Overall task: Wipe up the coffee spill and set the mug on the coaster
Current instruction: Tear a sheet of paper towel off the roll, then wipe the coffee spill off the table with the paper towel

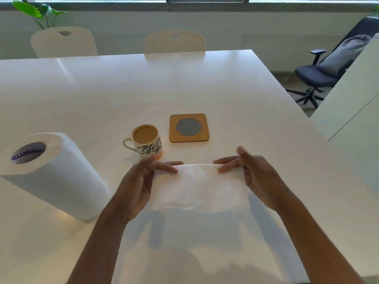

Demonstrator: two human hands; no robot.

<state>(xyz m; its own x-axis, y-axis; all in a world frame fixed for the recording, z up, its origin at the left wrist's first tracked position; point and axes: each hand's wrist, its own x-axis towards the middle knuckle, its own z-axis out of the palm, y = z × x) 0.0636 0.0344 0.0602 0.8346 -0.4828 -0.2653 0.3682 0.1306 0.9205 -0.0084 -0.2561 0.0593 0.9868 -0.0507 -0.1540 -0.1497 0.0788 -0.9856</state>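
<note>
Paper towel sheet (199, 187): white, embossed, soft, rectangular, stretched flat between my two hands above the white glossy table (235, 83). Left hand (139, 183): thumb and fingers pinched shut on the sheet's left edge, fingertips lying over its far corner. Right hand (258, 177): pinching the right edge the same way, two fingers laid along the far corner, thumb raised and blurred. Paper towel roll (59, 177): upright cylinder, quilted white, dark core, standing left of my left hand. Mug (146, 142): ceramic, cream with black lettering and an orange base, handle to the left, holding milky coffee; it stands on the table just beyond my left fingers. Coaster (189, 128): square, wooden, rounded corners, round patterned inset; bare, just right of the mug, not touching it. Spill: I cannot tell where.
</note>
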